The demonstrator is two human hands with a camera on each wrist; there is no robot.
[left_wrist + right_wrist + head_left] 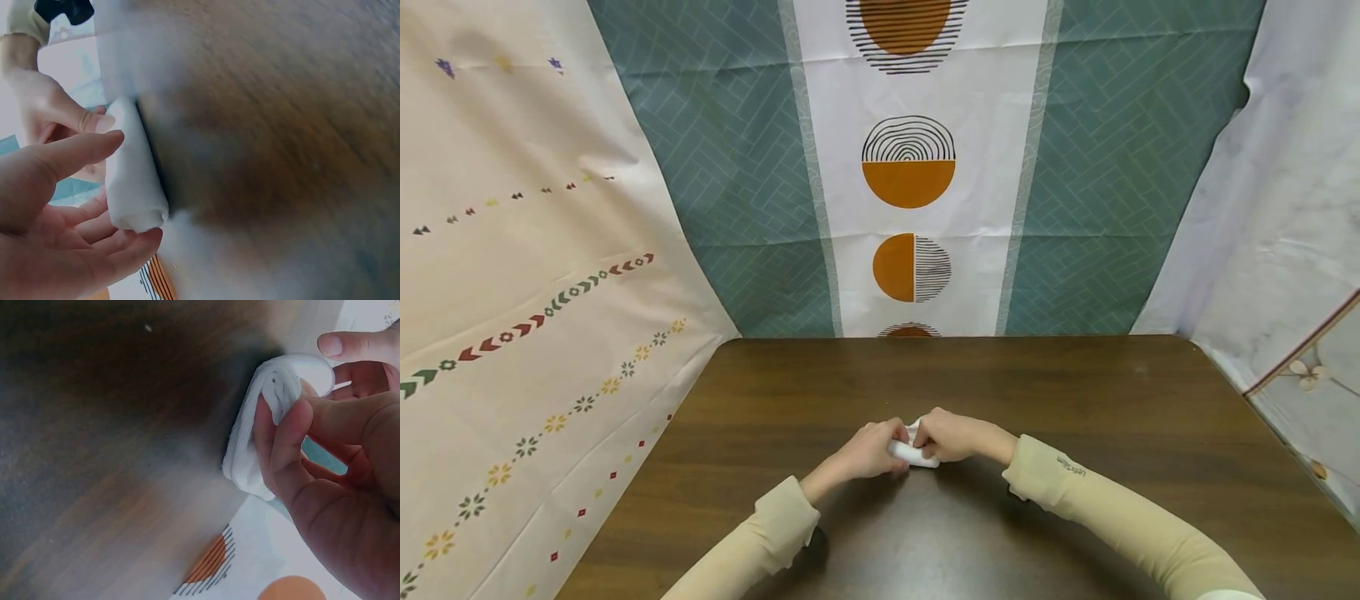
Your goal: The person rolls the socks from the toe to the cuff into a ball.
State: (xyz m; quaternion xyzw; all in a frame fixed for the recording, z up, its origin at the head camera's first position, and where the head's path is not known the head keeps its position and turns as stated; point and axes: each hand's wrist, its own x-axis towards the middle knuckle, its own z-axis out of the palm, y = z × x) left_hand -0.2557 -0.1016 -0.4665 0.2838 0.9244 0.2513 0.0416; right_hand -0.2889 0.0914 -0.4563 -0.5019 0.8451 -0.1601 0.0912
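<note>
Sleeves (1120,508): These were nearest, pale yellow, with small dark letters on the right one.
White cloth roll (913,455): It was on the brown wooden bench (1037,383), in the middle part. One end curled like a snail shell.
Left hand (868,450): Its thumb and fingers were bent loosely round the roll's left end.
Right hand (955,435): It was nearly closed, with fingertips pinching the roll's curly right end.
Curtain (917,221): It hung behind the bench, green and white with orange circles.
</note>
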